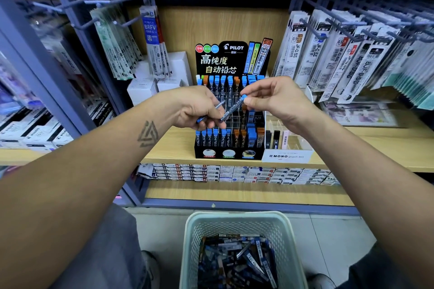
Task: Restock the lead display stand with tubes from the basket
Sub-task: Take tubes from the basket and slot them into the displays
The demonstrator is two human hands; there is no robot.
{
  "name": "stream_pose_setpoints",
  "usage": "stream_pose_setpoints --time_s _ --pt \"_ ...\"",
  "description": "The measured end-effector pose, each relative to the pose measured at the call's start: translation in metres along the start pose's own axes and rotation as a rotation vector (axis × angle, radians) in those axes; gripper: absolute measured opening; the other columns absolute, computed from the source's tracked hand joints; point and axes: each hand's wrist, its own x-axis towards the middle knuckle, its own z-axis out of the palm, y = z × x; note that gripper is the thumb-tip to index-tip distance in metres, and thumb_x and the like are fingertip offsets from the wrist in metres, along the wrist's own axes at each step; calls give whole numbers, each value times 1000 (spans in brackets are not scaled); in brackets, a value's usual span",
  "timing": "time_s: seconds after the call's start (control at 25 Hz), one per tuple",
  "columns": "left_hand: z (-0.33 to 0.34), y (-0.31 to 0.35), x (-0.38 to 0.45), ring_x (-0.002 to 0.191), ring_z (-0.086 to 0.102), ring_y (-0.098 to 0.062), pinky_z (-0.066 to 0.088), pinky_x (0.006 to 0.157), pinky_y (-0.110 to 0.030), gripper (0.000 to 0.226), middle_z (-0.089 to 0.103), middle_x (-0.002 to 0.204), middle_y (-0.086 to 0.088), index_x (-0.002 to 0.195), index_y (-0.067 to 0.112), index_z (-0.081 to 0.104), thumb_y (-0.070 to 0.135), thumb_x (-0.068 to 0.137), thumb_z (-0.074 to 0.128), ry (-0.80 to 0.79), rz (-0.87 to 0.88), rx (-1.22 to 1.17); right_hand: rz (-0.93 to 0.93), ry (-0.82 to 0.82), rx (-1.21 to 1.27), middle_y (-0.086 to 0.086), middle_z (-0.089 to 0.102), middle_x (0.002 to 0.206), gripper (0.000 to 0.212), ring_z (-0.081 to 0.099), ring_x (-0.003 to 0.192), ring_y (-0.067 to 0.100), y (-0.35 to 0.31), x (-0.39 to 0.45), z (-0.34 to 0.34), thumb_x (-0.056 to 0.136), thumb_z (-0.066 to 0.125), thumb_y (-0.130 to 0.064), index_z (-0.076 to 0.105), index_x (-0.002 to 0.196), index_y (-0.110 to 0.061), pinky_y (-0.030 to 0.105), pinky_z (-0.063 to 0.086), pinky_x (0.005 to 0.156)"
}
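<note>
Landmark: the black lead display stand (pixel 231 145) stands on the wooden shelf (pixel 352 145); every place below is told from it
Right hand (pixel 274 101): raised in front of the stand's middle rows, thumb and forefinger clamped on the blue cap end of one lead tube (pixel 232 108), likely so the body stays free to be aimed into a slot
Left hand (pixel 199 110): just left of the right hand, also in front of the stand, fingers curled round a second tube (pixel 206 114); it seems to serve as a ready store so the other hand can draw from it
Tube in hand: tilted, cap up and to the right, not yet in any slot
Stand: front and back rows hold upright blue- and orange-capped tubes; the clear middle cells look mostly unfilled, which is probably where this tube belongs
Basket (pixel 192 241): on the floor below and in front of the stand, between the person's knees, within easy reach; many loose tubes (pixel 234 260) lie heaped in it
Stage: judged mid-restock, much stock left
</note>
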Motion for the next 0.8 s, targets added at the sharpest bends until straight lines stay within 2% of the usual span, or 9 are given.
stream_pose_setpoints --time_s 0.12,0.24,0.32,0.56,0.68,0.8 --pt "2 1 0 48 56 -14 36 39 -17 12 73 92 -24 107 -3 61 -3 99 52 -45 15 15 9 -13 -59 7 72 74 5 66 67 14 -3 -2 0 84 78 -5 75 88 -7 21 52 61" --pt "2 1 1 50 57 -14 38 40 -19 14 71 101 -28 108 -6 63 -2 99 54 -61 15 20 56 9 -106 5 72 71 5 64 63 12 -3 0 1 82 80 -8 75 85 -8 18 49 55" --pt "3 1 1 50 55 -13 39 41 -19 10 72 96 -26 102 -3 65 -1 98 55 -64 13 21 82 22 -99 3 72 68 5 63 60 10 -3 1 2 82 79 -8 75 85 -7 18 48 53" --pt "2 1 3 48 50 -10 35 38 -16 11 72 85 -19 102 -5 67 1 97 58 -68 -5 23 147 18 -33 9 73 72 4 64 60 13 -5 3 4 85 77 -7 75 87 -5 21 50 55" --pt "4 2 3 43 45 -8 29 34 -15 3 61 68 -11 89 1 66 0 92 66 -45 -9 47 169 11 38 9 72 72 4 66 64 15 -5 3 8 85 75 -2 76 88 -4 23 54 61" --pt "5 2 5 38 39 -6 22 33 -15 5 52 60 -6 89 3 64 2 90 70 -37 -20 92 142 13 65 10 73 73 12 70 69 18 -3 5 8 82 75 4 74 92 0 24 57 65"
